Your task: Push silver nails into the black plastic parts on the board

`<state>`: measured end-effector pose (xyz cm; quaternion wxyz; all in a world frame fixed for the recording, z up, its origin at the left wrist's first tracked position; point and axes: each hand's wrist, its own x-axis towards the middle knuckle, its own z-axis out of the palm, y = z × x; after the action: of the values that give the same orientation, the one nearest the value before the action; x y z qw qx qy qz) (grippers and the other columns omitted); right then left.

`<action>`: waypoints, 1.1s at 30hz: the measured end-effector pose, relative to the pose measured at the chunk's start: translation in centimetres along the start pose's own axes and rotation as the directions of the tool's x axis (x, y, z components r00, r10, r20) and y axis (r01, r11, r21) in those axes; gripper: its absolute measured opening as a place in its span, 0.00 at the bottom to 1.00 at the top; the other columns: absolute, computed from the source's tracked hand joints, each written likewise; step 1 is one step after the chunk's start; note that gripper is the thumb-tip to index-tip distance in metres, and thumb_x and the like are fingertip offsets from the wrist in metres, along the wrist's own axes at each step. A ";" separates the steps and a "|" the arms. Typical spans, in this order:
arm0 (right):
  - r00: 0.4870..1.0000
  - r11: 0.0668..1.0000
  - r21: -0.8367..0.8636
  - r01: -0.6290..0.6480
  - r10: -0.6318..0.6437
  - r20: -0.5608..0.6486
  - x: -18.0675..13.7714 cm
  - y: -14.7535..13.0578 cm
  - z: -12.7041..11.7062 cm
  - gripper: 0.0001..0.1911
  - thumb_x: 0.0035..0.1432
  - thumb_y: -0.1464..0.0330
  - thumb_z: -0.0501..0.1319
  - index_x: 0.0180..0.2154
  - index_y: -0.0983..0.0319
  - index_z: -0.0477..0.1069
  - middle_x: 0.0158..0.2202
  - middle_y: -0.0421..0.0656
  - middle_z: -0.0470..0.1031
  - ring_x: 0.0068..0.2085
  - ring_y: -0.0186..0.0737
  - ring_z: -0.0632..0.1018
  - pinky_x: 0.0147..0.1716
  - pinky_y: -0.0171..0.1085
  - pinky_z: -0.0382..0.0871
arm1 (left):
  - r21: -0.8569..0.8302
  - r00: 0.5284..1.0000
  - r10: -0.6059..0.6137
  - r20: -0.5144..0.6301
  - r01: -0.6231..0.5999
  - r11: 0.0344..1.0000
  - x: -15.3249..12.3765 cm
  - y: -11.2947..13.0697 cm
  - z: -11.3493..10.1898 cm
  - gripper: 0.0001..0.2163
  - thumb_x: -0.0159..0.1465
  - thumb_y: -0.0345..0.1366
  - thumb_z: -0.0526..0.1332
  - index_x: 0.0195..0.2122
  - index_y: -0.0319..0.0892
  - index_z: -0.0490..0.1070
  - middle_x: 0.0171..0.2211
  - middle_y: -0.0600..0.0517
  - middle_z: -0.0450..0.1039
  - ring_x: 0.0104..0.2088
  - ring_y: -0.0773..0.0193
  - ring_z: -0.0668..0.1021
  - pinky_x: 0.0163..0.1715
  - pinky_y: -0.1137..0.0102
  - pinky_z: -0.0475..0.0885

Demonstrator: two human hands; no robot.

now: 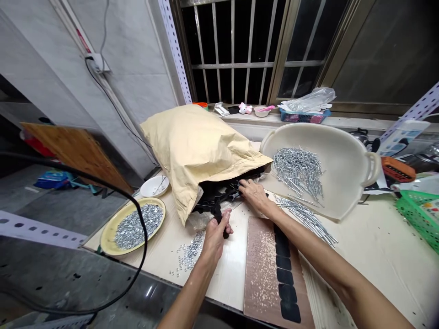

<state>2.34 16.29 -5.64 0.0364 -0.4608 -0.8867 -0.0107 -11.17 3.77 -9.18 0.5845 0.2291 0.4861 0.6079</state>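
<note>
A large tan paper sack (pixel 202 141) lies on the table with its mouth towards me, and dark parts (pixel 211 194) show inside. My left hand (pixel 216 235) is closed around a black part (pixel 218 211) just outside the mouth; its exact kind is unclear. At the right side of the opening, my right hand (pixel 255 196) reaches among the dark parts with its fingers bent, and the fingertips are partly hidden. Small metal nuts or washers (pixel 192 251) lie loose by my left wrist. Under my right forearm is a brown board (pixel 262 269) with a row of black pads (pixel 286 276).
A yellow plate (pixel 109 237) of small metal washers and a white bowl (pixel 151 187) stand left. Behind my right arm, a pale basin (pixel 343 160) holds long metal pins (pixel 298 167); more pins (pixel 308 219) lie beside it. A green basket (pixel 416 214) sits far right. A black cable (pixel 142 228) loops at left.
</note>
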 end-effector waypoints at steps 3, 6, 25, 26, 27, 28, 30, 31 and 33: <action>0.997 0.998 0.012 -0.066 0.066 -0.037 -2.3 -0.6 -1.0 0.10 0.63 0.70 0.51 0.40 0.62 0.70 0.42 0.49 0.70 0.44 0.43 0.68 0.36 0.36 0.61 | -0.086 0.998 -0.056 0.028 0.058 0.995 0.0 -0.4 1.1 0.23 0.51 0.44 0.69 0.44 0.36 0.71 0.26 0.52 0.71 0.24 0.71 0.73 0.28 0.74 0.70; 1.000 0.981 0.191 0.028 -0.028 -0.002 -4.7 -1.3 -1.3 0.10 0.62 0.66 0.53 0.40 0.61 0.70 0.38 0.45 0.72 0.38 0.38 0.71 0.35 0.33 0.60 | -0.227 0.994 -0.045 0.101 0.067 0.972 0.4 -0.9 2.5 0.20 0.53 0.43 0.67 0.44 0.36 0.71 0.37 0.45 0.75 0.36 0.63 0.77 0.37 0.70 0.71; 0.991 0.954 0.296 0.037 -0.074 0.113 -1.8 1.4 -3.2 0.12 0.58 0.64 0.54 0.31 0.64 0.73 0.28 0.43 0.73 0.29 0.35 0.70 0.28 0.33 0.59 | 0.629 0.770 0.512 0.380 -0.621 0.468 -0.4 2.0 1.3 0.23 0.57 0.26 0.56 0.55 0.46 0.66 0.55 0.46 0.67 0.59 0.53 0.64 0.59 0.54 0.53; 0.975 0.913 0.400 0.080 -0.155 0.160 -2.1 1.5 -3.3 0.17 0.61 0.62 0.51 0.29 0.64 0.73 0.25 0.42 0.72 0.26 0.33 0.69 0.25 0.31 0.58 | 0.624 0.749 0.495 0.440 -0.652 0.432 -0.2 1.9 1.4 0.26 0.56 0.23 0.56 0.56 0.47 0.65 0.56 0.46 0.66 0.61 0.54 0.61 0.60 0.52 0.48; 0.968 0.882 0.464 0.079 -0.179 0.177 -2.2 1.6 -3.2 0.21 0.64 0.61 0.47 0.28 0.64 0.72 0.23 0.41 0.71 0.24 0.31 0.69 0.24 0.31 0.58 | 0.624 0.753 0.473 0.458 -0.651 0.432 0.0 1.8 1.4 0.27 0.55 0.22 0.55 0.56 0.47 0.65 0.55 0.46 0.67 0.60 0.54 0.62 0.60 0.50 0.47; 0.974 0.876 0.481 0.044 -0.145 0.174 -2.1 1.7 -3.0 0.25 0.66 0.60 0.43 0.29 0.64 0.72 0.23 0.40 0.71 0.24 0.31 0.70 0.24 0.30 0.59 | 0.629 0.782 0.450 0.430 -0.618 0.473 0.3 1.5 1.4 0.25 0.55 0.23 0.56 0.55 0.46 0.66 0.53 0.45 0.70 0.58 0.53 0.66 0.60 0.50 0.49; 0.991 0.908 0.411 -0.084 0.032 0.131 -1.4 1.8 -2.0 0.27 0.67 0.61 0.40 0.31 0.64 0.72 0.26 0.42 0.73 0.27 0.32 0.72 0.27 0.30 0.61 | 0.591 0.884 0.358 0.300 -0.467 0.658 0.8 0.9 1.2 0.19 0.56 0.28 0.59 0.50 0.42 0.70 0.44 0.44 0.75 0.48 0.53 0.74 0.54 0.53 0.60; 0.988 0.922 0.355 -0.151 0.124 0.097 -0.8 1.9 -1.4 0.24 0.67 0.61 0.42 0.32 0.64 0.72 0.29 0.44 0.74 0.30 0.33 0.73 0.29 0.31 0.62 | 0.521 0.932 0.279 0.230 -0.361 0.774 0.9 0.7 1.0 0.16 0.57 0.31 0.60 0.48 0.40 0.71 0.40 0.44 0.76 0.42 0.54 0.77 0.50 0.56 0.66; 0.973 0.934 0.273 -0.229 0.226 0.045 0.4 1.8 -0.1 0.15 0.63 0.63 0.51 0.34 0.65 0.72 0.38 0.48 0.73 0.38 0.39 0.74 0.34 0.33 0.63 | 0.301 0.984 0.094 0.150 -0.136 0.944 1.0 0.6 0.6 0.16 0.56 0.37 0.63 0.45 0.38 0.71 0.37 0.44 0.76 0.34 0.58 0.79 0.40 0.62 0.72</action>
<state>3.58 17.58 -5.50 0.0958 -0.5507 -0.8204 0.1205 -11.16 4.95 -8.70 0.5358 0.3864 0.5211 0.5404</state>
